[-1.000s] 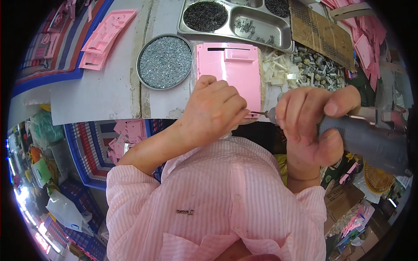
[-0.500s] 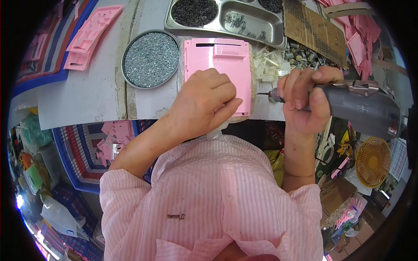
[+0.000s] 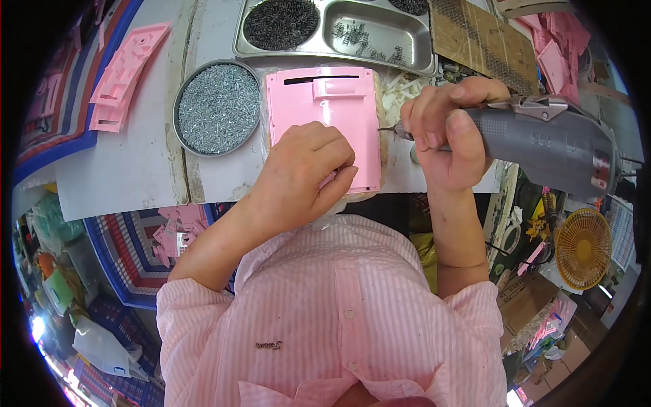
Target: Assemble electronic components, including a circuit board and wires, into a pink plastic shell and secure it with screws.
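Observation:
A flat pink plastic panel (image 3: 364, 146) with a slot and a raised block near its far end lies on the table before me. Over its left and near part rests my left hand (image 3: 305, 166), fingers curled in; whatever they may pinch is hidden. My right hand (image 3: 451, 139) is wrapped round the front of a grey electric screwdriver (image 3: 542, 146), held nearly level with its body to the right. The screwdriver's thin bit points left and reaches the panel's right edge in the picture; I cannot tell whether it touches.
Left of the panel stands a round metal dish (image 3: 218, 108) of screws. Beyond is a steel compartment tray (image 3: 424, 60) with dark springs. White plastic parts (image 3: 397, 95) and a cardboard sheet (image 3: 481, 44) lie to the right. Pink parts (image 3: 129, 74) sit at far left.
The screwdriver and my right hand have moved left, bringing the bit from a small gap to the panel's right edge. My left hand stays curled over the panel. The whole view has shifted slightly.

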